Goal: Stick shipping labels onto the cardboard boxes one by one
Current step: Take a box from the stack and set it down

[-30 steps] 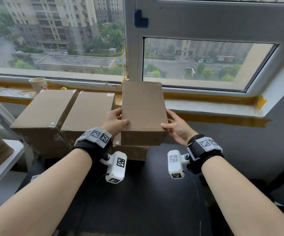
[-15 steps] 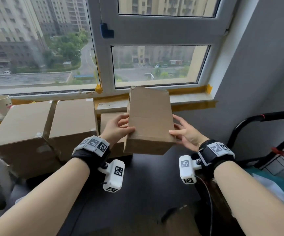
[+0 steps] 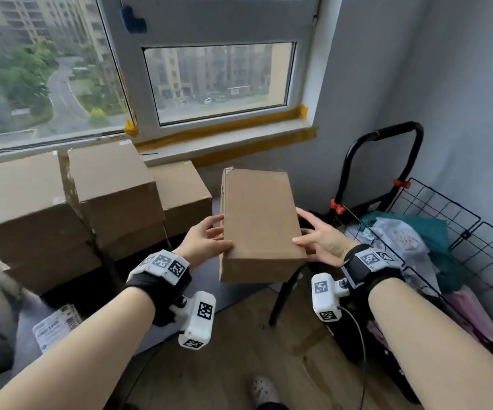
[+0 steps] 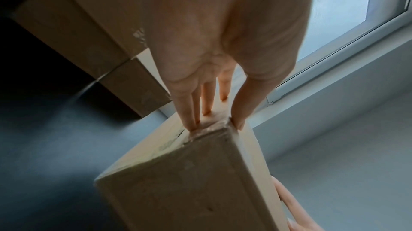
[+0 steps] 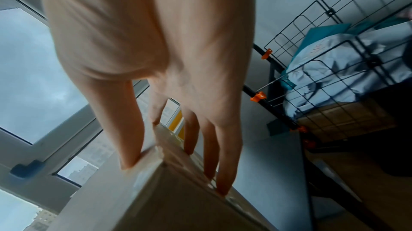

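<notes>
Left grip and right grip clamping a small cardboard box from both sides, thumbs on top, box lifted above the bench edge, stacked cardboard boxes at nine o'clock, label sheet at seven, wire cart at three.

Your right hand holds the cardboard box, thumb on one face, fingers along the adjoining side; wire cart beside.
</notes>
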Demonstrator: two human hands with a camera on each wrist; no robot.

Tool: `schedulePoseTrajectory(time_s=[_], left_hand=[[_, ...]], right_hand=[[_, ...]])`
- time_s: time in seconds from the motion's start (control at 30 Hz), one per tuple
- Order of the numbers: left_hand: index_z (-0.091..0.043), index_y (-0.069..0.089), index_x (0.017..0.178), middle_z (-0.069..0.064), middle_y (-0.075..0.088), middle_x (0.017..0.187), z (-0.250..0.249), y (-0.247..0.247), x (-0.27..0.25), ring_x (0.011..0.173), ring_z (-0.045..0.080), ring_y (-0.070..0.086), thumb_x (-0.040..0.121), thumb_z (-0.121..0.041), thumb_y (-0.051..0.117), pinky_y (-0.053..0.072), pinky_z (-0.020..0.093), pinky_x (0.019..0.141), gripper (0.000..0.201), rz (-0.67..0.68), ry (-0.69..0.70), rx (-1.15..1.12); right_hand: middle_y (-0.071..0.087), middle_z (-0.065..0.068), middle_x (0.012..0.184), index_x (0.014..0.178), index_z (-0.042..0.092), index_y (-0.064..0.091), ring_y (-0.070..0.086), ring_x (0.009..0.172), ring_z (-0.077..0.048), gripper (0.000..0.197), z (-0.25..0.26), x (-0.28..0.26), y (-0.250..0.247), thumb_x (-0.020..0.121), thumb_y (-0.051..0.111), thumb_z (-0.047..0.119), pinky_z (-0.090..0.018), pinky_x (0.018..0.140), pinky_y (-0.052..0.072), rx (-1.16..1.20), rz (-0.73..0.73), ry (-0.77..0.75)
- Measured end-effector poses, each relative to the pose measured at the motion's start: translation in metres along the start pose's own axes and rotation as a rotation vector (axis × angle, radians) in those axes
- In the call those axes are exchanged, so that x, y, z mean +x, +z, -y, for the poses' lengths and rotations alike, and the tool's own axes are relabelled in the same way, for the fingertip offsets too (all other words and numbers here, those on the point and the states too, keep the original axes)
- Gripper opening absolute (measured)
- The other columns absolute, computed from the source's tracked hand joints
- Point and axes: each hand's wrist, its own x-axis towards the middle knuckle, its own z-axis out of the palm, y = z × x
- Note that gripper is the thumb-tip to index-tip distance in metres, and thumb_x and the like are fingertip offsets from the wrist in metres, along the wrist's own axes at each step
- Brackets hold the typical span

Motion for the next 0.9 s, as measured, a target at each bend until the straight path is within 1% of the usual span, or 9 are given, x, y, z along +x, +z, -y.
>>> schedulePoseTrajectory(time_s=[0.17, 0.3, 0.4, 0.43, 0.57, 0.7, 0.77, 0.83, 0.9], left_hand=[[-0.016, 0.037, 0.142, 0.016, 0.051, 0.136, 0.041, -0.02, -0.029, 0.121, 0.03, 0.054, 0.076, 0.007, 0.067, 0.045, 0.05, 0.102, 0.076, 0.035, -0.089, -0.03], [-0.014, 0.033, 0.145, 0.013, 0.048, 0.14, 0.071, -0.039, -0.047, 0.126, 0.028, 0.05, 0.081, 0.02, 0.054, 0.046, 0.039, 0.097, 0.076, 0.033, -0.139, -0.087], [-0.02, 0.036, 0.141, 0.005, 0.055, 0.128, 0.086, -0.048, -0.059, 0.113, 0.022, 0.056, 0.08, 0.026, 0.047, 0.05, 0.032, 0.085, 0.077, 0.016, -0.158, -0.146], [-0.021, 0.037, 0.139, 0.005, 0.056, 0.124, 0.099, -0.063, -0.059, 0.108, 0.022, 0.057, 0.079, 0.027, 0.046, 0.051, 0.031, 0.083, 0.077, -0.033, -0.179, -0.179], [-0.005, 0.047, 0.133, 0.012, 0.055, 0.131, 0.124, -0.078, -0.055, 0.121, 0.031, 0.054, 0.072, 0.03, 0.051, 0.045, 0.042, 0.099, 0.07, -0.2, -0.21, -0.196], [0.001, 0.043, 0.136, 0.016, 0.049, 0.138, 0.141, -0.093, -0.047, 0.13, 0.031, 0.046, 0.071, 0.034, 0.044, 0.037, 0.046, 0.109, 0.073, -0.324, -0.234, -0.269], [0.002, 0.037, 0.14, 0.014, 0.045, 0.142, 0.142, -0.098, -0.041, 0.134, 0.028, 0.04, 0.073, 0.035, 0.04, 0.035, 0.042, 0.11, 0.075, -0.348, -0.225, -0.287], [0.001, 0.031, 0.143, 0.012, 0.04, 0.146, 0.143, -0.1, -0.036, 0.136, 0.024, 0.037, 0.076, 0.035, 0.036, 0.037, 0.035, 0.103, 0.076, -0.363, -0.218, -0.306], [-0.001, 0.026, 0.146, 0.009, 0.036, 0.149, 0.144, -0.101, -0.03, 0.136, 0.022, 0.037, 0.077, 0.034, 0.035, 0.037, 0.033, 0.104, 0.078, -0.377, -0.212, -0.322]], right_hand=[[0.06, -0.011, 0.121, 0.143, 0.039, 0.029, 0.059, 0.098, -0.026, 0.078, -0.043, -0.012, 0.031, 0.087, 0.048, -0.011, -0.039, 0.076, 0.051, -0.013, 0.008, 0.079], [0.062, -0.011, 0.117, 0.143, 0.038, 0.03, 0.058, 0.101, -0.029, 0.083, -0.069, -0.005, 0.062, 0.083, 0.051, -0.015, -0.042, 0.079, 0.049, -0.012, 0.017, 0.139], [0.06, -0.013, 0.126, 0.145, 0.036, 0.028, 0.057, 0.11, -0.03, 0.087, -0.079, 0.001, 0.083, 0.08, 0.054, -0.017, -0.045, 0.082, 0.051, -0.024, 0.032, 0.161], [0.059, -0.013, 0.127, 0.145, 0.036, 0.028, 0.055, 0.114, -0.03, 0.088, -0.084, 0.016, 0.099, 0.08, 0.055, -0.017, -0.046, 0.084, 0.051, -0.049, 0.062, 0.181], [0.057, -0.01, 0.129, 0.144, 0.036, 0.027, 0.054, 0.116, -0.026, 0.092, -0.088, 0.03, 0.122, 0.076, 0.062, -0.016, -0.043, 0.087, 0.052, -0.081, 0.065, 0.177], [0.054, -0.01, 0.133, 0.145, 0.035, 0.026, 0.054, 0.114, -0.024, 0.093, -0.092, 0.058, 0.144, 0.077, 0.061, -0.017, -0.035, 0.077, 0.053, -0.118, 0.092, 0.188], [0.051, -0.011, 0.137, 0.147, 0.033, 0.024, 0.053, 0.114, -0.025, 0.091, -0.092, 0.072, 0.151, 0.078, 0.06, -0.016, -0.035, 0.079, 0.053, -0.135, 0.102, 0.185], [0.046, -0.012, 0.14, 0.148, 0.031, 0.022, 0.052, 0.112, -0.023, 0.091, -0.091, 0.085, 0.157, 0.08, 0.06, -0.014, -0.033, 0.079, 0.053, -0.158, 0.111, 0.182], [0.043, -0.012, 0.142, 0.149, 0.031, 0.019, 0.051, 0.113, -0.023, 0.091, -0.088, 0.097, 0.16, 0.081, 0.06, -0.013, -0.038, 0.087, 0.052, -0.194, 0.115, 0.18]])
